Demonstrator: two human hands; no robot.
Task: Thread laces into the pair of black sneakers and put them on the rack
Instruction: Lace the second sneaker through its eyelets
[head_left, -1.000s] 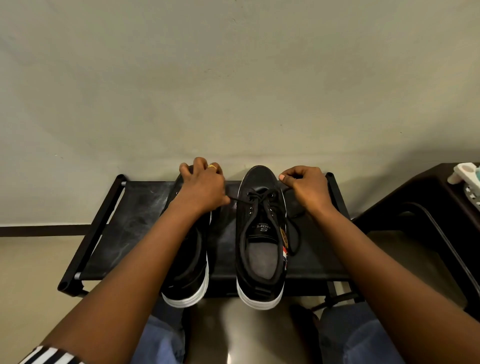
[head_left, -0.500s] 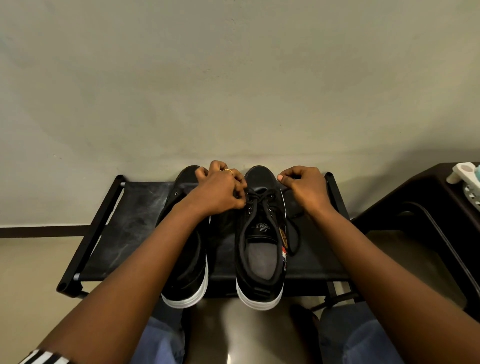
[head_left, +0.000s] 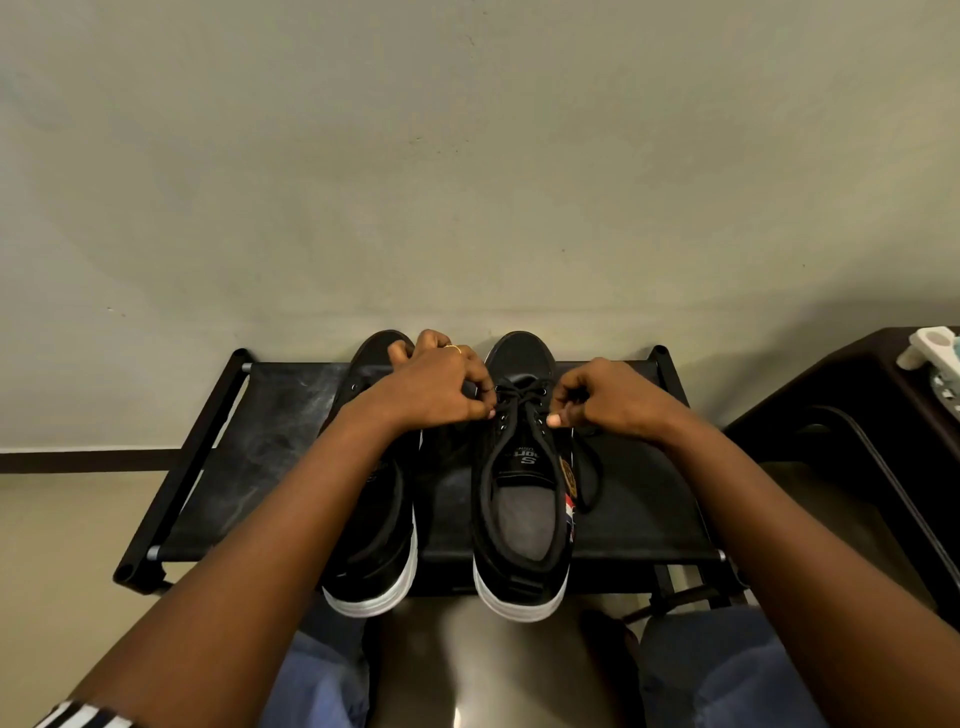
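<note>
Between your two sets of fingers sits the laced throat of the right sneaker (head_left: 522, 483), with its black lace (head_left: 519, 387) crossing the eyelets right where your fingertips meet the shoe. Your left hand (head_left: 441, 387) comes in over the left sneaker (head_left: 371, 551); its fingers (head_left: 480, 397) are curled together at the near-left edge of the lacing, pressed on the lace there, though whether they truly pinch it you cannot tell from this angle. A thin gold ring (head_left: 453, 348) shows on that hand, on the side away from you. Your right hand (head_left: 610, 397) rests just to the other side of the same shoe, its fingers (head_left: 563, 410) bunched into a loose fist with the thumb tip touching the shoe's collar; a strand of lace seems to run into that grip, and a long loop of it hangs down the shoe's outer side below your wrist.

Both sneakers stand side by side on the black fabric shelf of the rack (head_left: 260, 447), toes toward the wall (head_left: 467, 156) beyond your fingertips, white-soled heels overhanging the rack's near edge toward your knees. The left sneaker is mostly hidden under your left forearm, so its lacing cannot be read. Off past your right wrist, well apart from the shoes, a dark piece of furniture (head_left: 857, 415) carries a pale object (head_left: 935, 348) at the frame's edge.
</note>
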